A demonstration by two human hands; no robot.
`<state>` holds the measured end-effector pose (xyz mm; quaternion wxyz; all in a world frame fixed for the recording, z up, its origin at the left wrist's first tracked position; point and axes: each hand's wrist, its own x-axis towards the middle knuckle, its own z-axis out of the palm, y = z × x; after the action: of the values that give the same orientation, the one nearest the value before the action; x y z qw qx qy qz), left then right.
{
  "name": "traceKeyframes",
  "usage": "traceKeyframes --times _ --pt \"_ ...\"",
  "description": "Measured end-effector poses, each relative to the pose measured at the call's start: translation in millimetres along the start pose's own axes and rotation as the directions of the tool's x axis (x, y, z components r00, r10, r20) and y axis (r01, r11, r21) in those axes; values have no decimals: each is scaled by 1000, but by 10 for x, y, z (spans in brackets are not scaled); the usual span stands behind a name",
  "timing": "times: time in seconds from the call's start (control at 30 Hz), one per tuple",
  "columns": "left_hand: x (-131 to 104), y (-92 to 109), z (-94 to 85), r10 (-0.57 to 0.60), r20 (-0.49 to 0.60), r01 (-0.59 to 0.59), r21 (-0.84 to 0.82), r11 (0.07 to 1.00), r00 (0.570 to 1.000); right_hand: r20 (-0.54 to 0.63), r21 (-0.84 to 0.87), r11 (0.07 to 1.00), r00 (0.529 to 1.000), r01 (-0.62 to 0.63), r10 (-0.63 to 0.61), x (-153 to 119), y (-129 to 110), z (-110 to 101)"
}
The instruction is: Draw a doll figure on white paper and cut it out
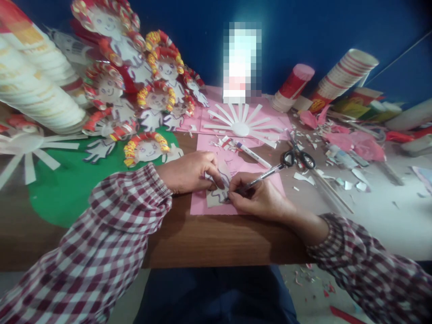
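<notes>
One pen (266,173), pinched in the right hand (259,196), is apparently outlining the paper piece (213,200). The left hand (191,173), unclenched, is pressing it down; further strokes are needing steadiness.

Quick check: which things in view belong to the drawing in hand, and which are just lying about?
Seem part of the job:
- pen, in the right hand
- small drawn paper, under the left hand
- pink sheet beneath it

Apparently just lying about:
- scissors
- capped marker
- thin stick
- paper scraps
- stacked cups at right
</notes>
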<state>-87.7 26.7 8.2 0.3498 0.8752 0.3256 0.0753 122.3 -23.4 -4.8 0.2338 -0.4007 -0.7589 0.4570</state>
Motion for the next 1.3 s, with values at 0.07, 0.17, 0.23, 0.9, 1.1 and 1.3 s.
traceKeyframes --times 0.07,0.17,0.23,0.9,1.1,1.3 --pt "0 -7 3 3 -3 -3 3 1000 1000 -1 2 1000 1000 -2 2 0 0 -2" --pt "1 -21 7 17 -6 -17 6 1000 1000 0 6 1000 1000 2 -2 0 -2 -5" --pt "2 -29 10 29 -9 -29 0 1000 1000 1 6 1000 1000 0 0 0 -2 -7" --pt "-3 -18 3 5 10 -5 -11 1000 1000 -34 -13 999 998 -45 45 3 -33 -23" --pt "-9 -46 17 16 5 -15 -19 1000 1000 -23 16 998 998 -66 66 1 -33 -28" --pt "-3 -47 17 31 2 -31 0 1000 1000 -30 6 998 998 -55 55 4 -18 -28"
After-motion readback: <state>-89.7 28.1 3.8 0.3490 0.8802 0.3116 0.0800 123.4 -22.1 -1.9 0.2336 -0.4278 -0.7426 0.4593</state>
